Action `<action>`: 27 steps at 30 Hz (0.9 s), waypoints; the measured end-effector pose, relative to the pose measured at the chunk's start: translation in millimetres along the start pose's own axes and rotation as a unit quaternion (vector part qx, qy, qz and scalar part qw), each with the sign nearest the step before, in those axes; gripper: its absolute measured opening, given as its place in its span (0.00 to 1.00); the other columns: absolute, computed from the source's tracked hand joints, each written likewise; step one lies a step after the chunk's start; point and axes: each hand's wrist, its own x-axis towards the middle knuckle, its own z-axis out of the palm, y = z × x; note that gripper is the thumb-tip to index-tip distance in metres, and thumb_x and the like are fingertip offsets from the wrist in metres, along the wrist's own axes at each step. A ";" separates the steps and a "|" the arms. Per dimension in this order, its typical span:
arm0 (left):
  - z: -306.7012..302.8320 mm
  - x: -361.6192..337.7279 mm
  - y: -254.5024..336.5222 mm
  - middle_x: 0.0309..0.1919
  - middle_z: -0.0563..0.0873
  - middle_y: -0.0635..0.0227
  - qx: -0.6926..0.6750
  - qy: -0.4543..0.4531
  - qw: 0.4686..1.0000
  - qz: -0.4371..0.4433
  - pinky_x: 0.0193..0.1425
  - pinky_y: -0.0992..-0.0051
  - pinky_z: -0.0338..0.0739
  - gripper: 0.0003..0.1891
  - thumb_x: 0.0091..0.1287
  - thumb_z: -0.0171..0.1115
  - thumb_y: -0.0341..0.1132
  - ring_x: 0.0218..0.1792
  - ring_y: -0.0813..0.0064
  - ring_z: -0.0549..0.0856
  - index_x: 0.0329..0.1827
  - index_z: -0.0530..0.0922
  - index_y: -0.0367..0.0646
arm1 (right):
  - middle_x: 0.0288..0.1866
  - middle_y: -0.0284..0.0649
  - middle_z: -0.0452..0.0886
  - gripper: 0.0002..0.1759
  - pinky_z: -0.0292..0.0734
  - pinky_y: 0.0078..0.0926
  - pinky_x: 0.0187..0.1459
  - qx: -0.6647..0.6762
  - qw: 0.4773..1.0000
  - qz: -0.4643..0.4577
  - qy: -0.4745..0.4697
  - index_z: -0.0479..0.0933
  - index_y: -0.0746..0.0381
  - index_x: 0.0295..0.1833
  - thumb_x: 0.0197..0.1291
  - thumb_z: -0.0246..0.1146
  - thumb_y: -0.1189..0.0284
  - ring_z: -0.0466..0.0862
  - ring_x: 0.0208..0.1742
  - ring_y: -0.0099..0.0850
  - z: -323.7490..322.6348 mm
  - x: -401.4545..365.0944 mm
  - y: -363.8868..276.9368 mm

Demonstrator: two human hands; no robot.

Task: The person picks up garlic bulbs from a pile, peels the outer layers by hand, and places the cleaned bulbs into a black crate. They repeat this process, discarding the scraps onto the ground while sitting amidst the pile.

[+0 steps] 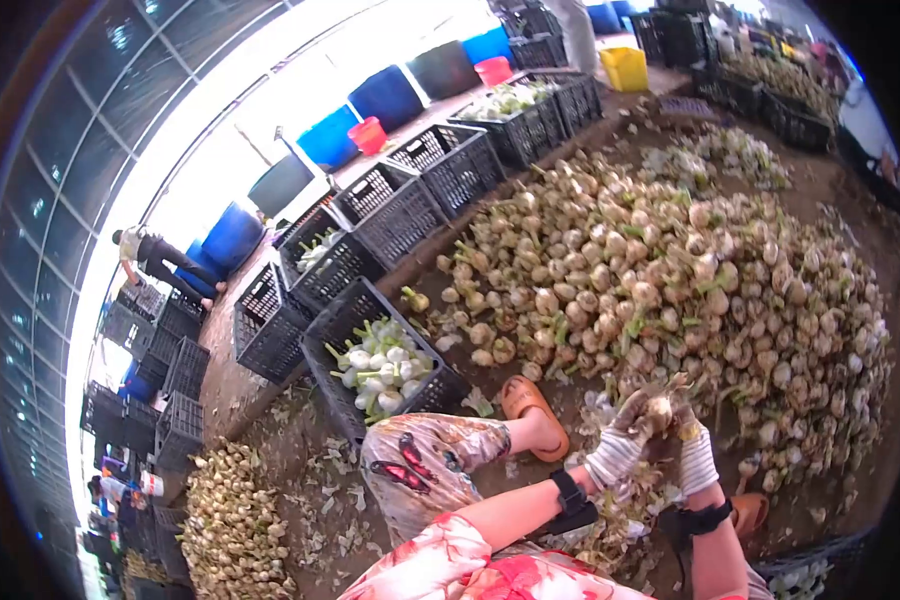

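Observation:
Both my hands wear white-striped work gloves with dirt-darkened fingers, and they meet over the near edge of the pile. Between them is one garlic bulb (pixel 658 412), pale and partly soiled. My left hand (pixel 618 440) closes on it from the left. From the right, my right hand (pixel 693 448) presses its fingers against the same bulb; whether it holds a blade is not visible. Beyond them spreads a big heap of unpeeled garlic (pixel 610 270) with brownish skins and green stem stubs. Loose peelings (pixel 620 510) lie on the ground below my hands.
At my left knee stands a black crate (pixel 438 392) of cleaned white garlic. More black crates (pixel 400 215) line the heap's far side, with blue barrels (pixel 385 95) behind. A second garlic heap (pixel 232 520) lies left. Another person (pixel 155 255) bends over crates.

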 end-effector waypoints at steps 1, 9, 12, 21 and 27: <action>-10.7 -0.4 22.3 0.58 0.70 0.68 -0.041 -0.028 0.998 -0.042 0.59 0.77 0.65 0.24 0.65 0.53 0.28 0.56 0.78 0.69 0.65 0.59 0.43 | 0.31 0.34 0.80 0.13 0.74 0.21 0.26 -0.070 0.995 -0.066 -0.006 0.77 0.59 0.40 0.60 0.57 0.61 0.79 0.28 0.24 5.9 -4.5 -8.8; -27.9 -29.0 61.3 0.53 0.73 0.71 -0.168 -0.101 0.979 -0.048 0.54 0.79 0.70 0.25 0.65 0.55 0.43 0.51 0.81 0.73 0.63 0.62 0.45 | 0.30 0.27 0.76 0.08 0.70 0.13 0.26 -0.245 0.951 -0.176 -0.071 0.75 0.62 0.38 0.59 0.60 0.69 0.73 0.28 0.14 105.2 -80.7 -43.1; -30.5 -34.5 63.3 0.49 0.76 0.71 -0.257 -0.113 0.950 -0.134 0.52 0.79 0.72 0.26 0.63 0.55 0.49 0.49 0.80 0.75 0.60 0.65 0.45 | 0.30 0.28 0.77 0.07 0.72 0.14 0.29 -0.242 0.956 -0.144 -0.079 0.75 0.62 0.41 0.60 0.59 0.70 0.75 0.29 0.16 108.0 -95.6 -48.5; -25.6 -31.0 105.8 0.50 0.72 0.69 0.075 -0.167 0.981 0.061 0.55 0.76 0.68 0.33 0.55 0.67 0.39 0.51 0.79 0.72 0.62 0.60 0.45 | 0.34 0.36 0.79 0.12 0.75 0.19 0.27 -0.147 0.981 -0.120 -0.050 0.72 0.65 0.48 0.59 0.57 0.74 0.79 0.29 0.23 103.2 -108.2 -35.7; -18.4 -35.9 84.5 0.44 0.74 0.70 -0.043 -0.095 0.994 0.030 0.50 0.80 0.72 0.32 0.53 0.67 0.30 0.45 0.81 0.74 0.59 0.60 0.44 | 0.31 0.32 0.77 0.10 0.73 0.14 0.23 -0.154 0.974 -0.168 -0.003 0.71 0.64 0.46 0.59 0.55 0.78 0.76 0.24 0.20 98.2 -101.3 -17.2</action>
